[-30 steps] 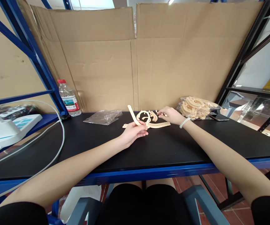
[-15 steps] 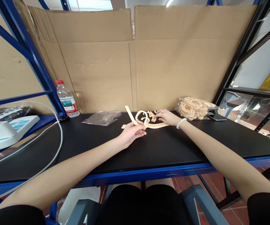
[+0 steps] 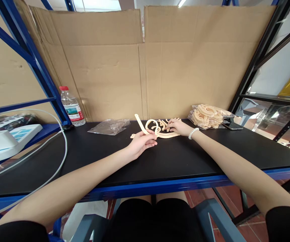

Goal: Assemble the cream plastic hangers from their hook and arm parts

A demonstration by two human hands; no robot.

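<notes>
The left hand (image 3: 143,143) has thumb and fingers closed around a pale strip (image 3: 140,123), its rounded end sticking up toward eleven o'clock, clear of the grip. For the right hand (image 3: 178,126), I can't tell from here whether anything is pinched: its fingers bend down over small pale pieces (image 3: 163,124), and the tips are partly hidden among them. I'm counting twelve o'clock as straight ahead of the seated person.

The held strip is near twelve, above the far half of the black tabletop (image 3: 145,161). Just past the left fingertips there's a pale curl (image 3: 157,129); whether it belongs to the held strip I can't make out. A long curved piece (image 3: 167,135) lies on the table from there toward three o'clock, its far end reaching the right hand. The small pieces are scattered behind it, on the one o'clock side of the left hand.

Farther round, near one o'clock, sits a clear bag packed with pale parts (image 3: 205,116), and just beside it lies a phone (image 3: 233,126). Toward eleven there's a flat clear plastic bag (image 3: 109,127), and near ten a red-capped bottle (image 3: 73,107) stands upright.
</notes>
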